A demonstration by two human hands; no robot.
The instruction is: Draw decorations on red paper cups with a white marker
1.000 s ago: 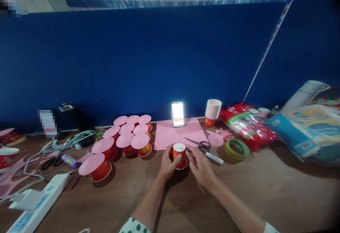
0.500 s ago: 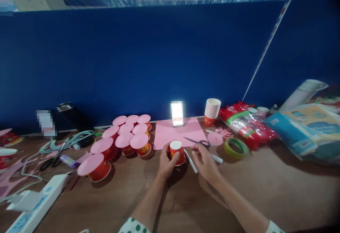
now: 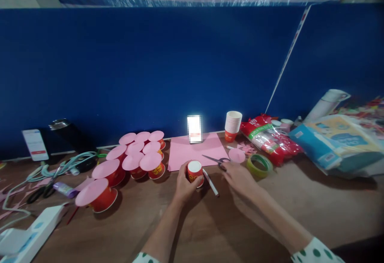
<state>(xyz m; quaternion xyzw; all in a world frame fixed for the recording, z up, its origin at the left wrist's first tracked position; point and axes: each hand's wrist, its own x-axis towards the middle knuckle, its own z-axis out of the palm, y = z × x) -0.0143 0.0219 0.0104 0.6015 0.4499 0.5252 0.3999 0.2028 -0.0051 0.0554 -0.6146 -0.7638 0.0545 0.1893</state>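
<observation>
My left hand (image 3: 185,183) is wrapped round a red paper cup (image 3: 195,171), which stands upside down with its white base up. To the right of it, my right hand (image 3: 240,177) is over the table with its fingers loosely apart, beside the handles of the scissors (image 3: 214,160). I see nothing held in it. Between the hands lies a white marker (image 3: 211,183). A pink paper disc (image 3: 237,155) and a roll of tape (image 3: 259,166) are just beyond the right hand. Behind the cup is a pink paper sheet (image 3: 180,155).
Several red cups topped with pink discs (image 3: 132,161) stand at left. A phone (image 3: 195,129) stands on the sheet. Stacked cups (image 3: 233,126), a red plastic package (image 3: 270,139) and a tissue pack (image 3: 339,143) are at right. A power strip (image 3: 33,231) and cables lie left.
My right hand has moved right, away from the marker and over the spot where a white tube-like item showed. My left hand still holds the cup. The whole view has shifted slightly.
</observation>
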